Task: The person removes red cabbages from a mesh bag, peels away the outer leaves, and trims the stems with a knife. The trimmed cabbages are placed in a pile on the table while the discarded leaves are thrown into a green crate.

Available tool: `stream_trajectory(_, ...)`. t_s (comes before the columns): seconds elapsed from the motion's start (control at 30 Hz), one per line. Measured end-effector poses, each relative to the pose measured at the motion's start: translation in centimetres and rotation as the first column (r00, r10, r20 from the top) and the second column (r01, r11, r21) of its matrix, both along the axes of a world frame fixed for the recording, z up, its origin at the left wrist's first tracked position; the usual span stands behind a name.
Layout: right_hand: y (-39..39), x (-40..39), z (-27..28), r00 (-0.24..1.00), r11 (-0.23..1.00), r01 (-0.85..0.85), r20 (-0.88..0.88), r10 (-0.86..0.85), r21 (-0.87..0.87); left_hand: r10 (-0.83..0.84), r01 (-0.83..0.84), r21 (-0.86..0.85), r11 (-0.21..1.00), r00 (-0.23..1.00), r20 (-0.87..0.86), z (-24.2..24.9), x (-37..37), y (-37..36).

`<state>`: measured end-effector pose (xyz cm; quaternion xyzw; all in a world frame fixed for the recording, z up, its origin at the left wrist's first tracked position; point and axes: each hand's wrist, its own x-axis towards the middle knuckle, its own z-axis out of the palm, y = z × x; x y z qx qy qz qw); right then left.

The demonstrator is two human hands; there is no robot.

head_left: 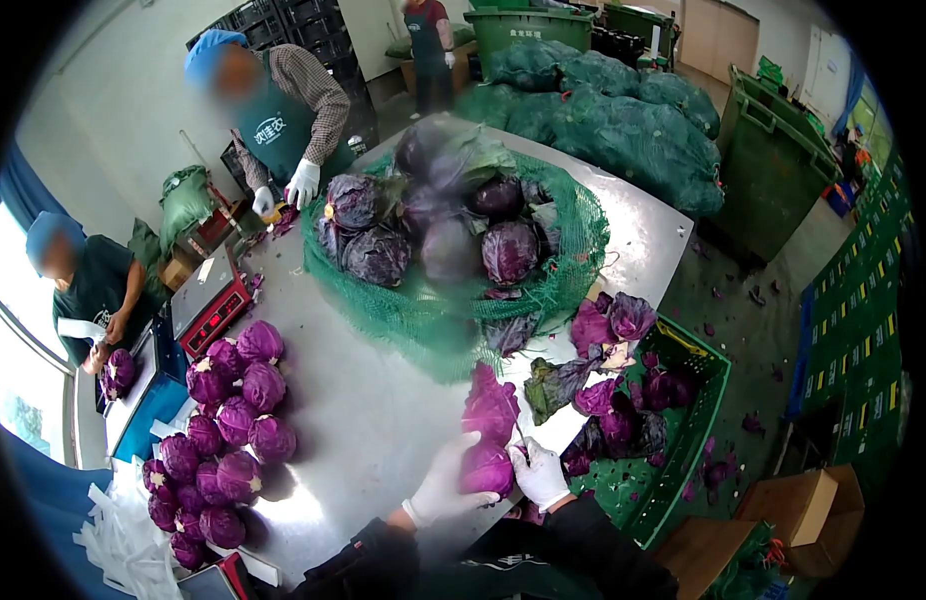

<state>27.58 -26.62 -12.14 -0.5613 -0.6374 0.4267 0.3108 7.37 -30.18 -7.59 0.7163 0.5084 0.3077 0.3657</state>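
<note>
My left hand [449, 487], in a white glove, is closed around the side of a purple cabbage [490, 470] at the table's near edge. A loose purple leaf [492, 405] stands up at the cabbage's far side. My right hand [539, 474], also gloved, touches the cabbage from the right with its fingers closed. From those fingers a thin, knife-like blade [520, 430] points away; its handle is hidden. Just beyond, a green net bag [403, 325] lies spread open on the table, full of dark, untrimmed cabbages [377, 256].
Several trimmed cabbages [236, 420] are grouped at the left, near a red scale [215, 318]. A green crate [683, 480] with leaves stands at my right. Two co-workers [288, 115] [98, 290] work across and left of the metal table [358, 400]. Full green sacks [623, 120] lie behind.
</note>
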Motion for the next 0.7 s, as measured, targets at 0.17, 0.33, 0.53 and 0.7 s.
stream_trajectory(0.17, -0.5, -0.9, -1.9, 0.982, 0.987, 0.156, -0.113, -0.15, 0.045, 0.109, -0.109, 0.01, 0.994, 0.994, -0.01, -0.3, 0.7, -0.5)
stream_trajectory(0.33, -1.2, -0.6, 1.5, 0.97, 0.98, 0.195, -0.159, -0.186, 0.045, 0.334, -0.282, -0.248, 0.927, 0.92, 0.205, -2.6, 0.1, -0.3)
stream_trajectory(0.53, 5.6, 7.2, 5.2, 0.857, 0.755, 0.506, -0.149, -0.492, 0.417, 0.337, -0.243, -0.286, 0.927, 0.875, 0.348, -4.0, -0.5, 0.1)
stream_trajectory(0.7, 4.8, 8.4, 4.4, 0.918, 0.856, 0.393, -0.102, -0.382, 0.336, 0.205, -0.197, -0.08, 0.977, 0.972, 0.113, -2.1, 0.2, -0.4)
